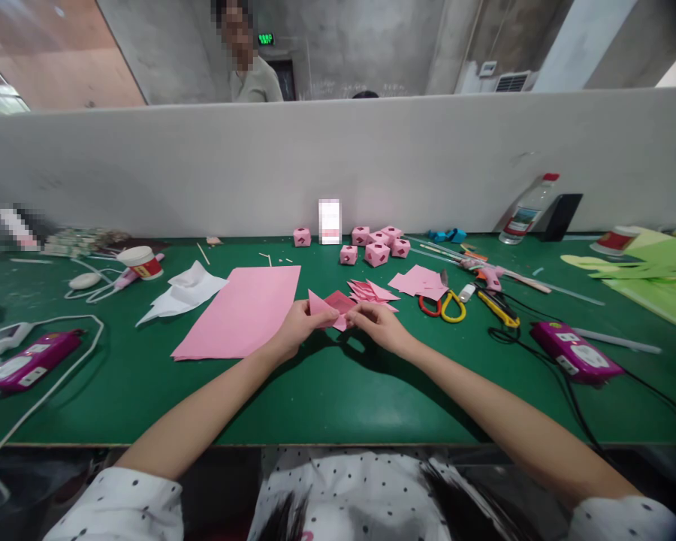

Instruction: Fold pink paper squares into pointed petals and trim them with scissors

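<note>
Both my hands meet over the green table [338,391], pinching a small folded pink paper piece [332,304]. My left hand [298,327] grips its left side, fingers closed on it. My right hand [378,323] pinches its right edge. A large pink paper sheet [242,309] lies just left of my hands. More folded pink pieces [372,290] and small pink squares [420,280] lie right behind them. Several finished pink paper cubes [376,246] stand further back.
Scissors with red and yellow handles [444,306], a yellow utility knife [499,306] and a pink glue gun [487,272] lie to the right. Magenta devices with cords [575,352] [31,361] sit on both sides. White crumpled paper [183,293], a cup [140,262], a bottle [526,210], green paper [653,278]. A person stands beyond the grey partition [338,161].
</note>
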Available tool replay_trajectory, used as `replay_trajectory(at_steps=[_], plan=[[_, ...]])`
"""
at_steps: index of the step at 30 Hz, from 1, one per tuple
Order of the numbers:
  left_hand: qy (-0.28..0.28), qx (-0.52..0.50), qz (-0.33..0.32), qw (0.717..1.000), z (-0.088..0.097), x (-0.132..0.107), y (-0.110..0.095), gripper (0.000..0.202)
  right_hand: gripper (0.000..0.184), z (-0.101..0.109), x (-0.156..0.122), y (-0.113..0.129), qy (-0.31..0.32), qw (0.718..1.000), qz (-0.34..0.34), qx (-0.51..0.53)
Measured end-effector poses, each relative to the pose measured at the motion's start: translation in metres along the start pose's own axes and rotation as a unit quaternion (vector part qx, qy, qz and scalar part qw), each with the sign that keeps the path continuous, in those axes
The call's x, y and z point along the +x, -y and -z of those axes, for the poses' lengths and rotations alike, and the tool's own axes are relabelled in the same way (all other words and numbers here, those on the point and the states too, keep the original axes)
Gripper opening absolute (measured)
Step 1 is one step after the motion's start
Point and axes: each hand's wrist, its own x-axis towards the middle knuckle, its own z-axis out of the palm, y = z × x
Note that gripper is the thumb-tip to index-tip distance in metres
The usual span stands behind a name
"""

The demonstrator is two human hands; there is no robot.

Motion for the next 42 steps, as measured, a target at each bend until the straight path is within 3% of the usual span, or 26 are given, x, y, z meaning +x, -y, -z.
replay_trajectory(at_steps=[4,8,13,20,27,42], plan=[[0.011,0.077,-0.034,0.996,-0.002,-0.002,0.001,0.039,0.024,-0.005,-0.001,-0.002,-0.013,0.999,0.002,-0.037],[0.024,0.119,-0.091,0.988,-0.002,-0.002,0.004,0.037,0.017,-0.003,-0.001,0.002,-0.072,0.995,0.019,-0.074],[-0.008,0.140,-0.142,0.980,-0.001,-0.003,0.002,0.035,0.016,0.007,-0.001,0.009,-0.132,0.987,0.048,-0.081],[0.040,0.188,-0.193,0.962,-0.006,-0.011,-0.004,0.026,0.015,0.001,-0.003,0.008,-0.081,0.988,0.093,-0.099],[-0.003,0.207,-0.255,0.945,-0.005,-0.016,-0.010,0.019,0.006,0.003,-0.004,0.012,-0.102,0.966,0.147,-0.189],[-0.032,0.185,-0.192,0.963,-0.001,-0.005,-0.002,0.022,0.013,0.028,0.009,-0.008,-0.200,0.961,0.067,-0.178]])
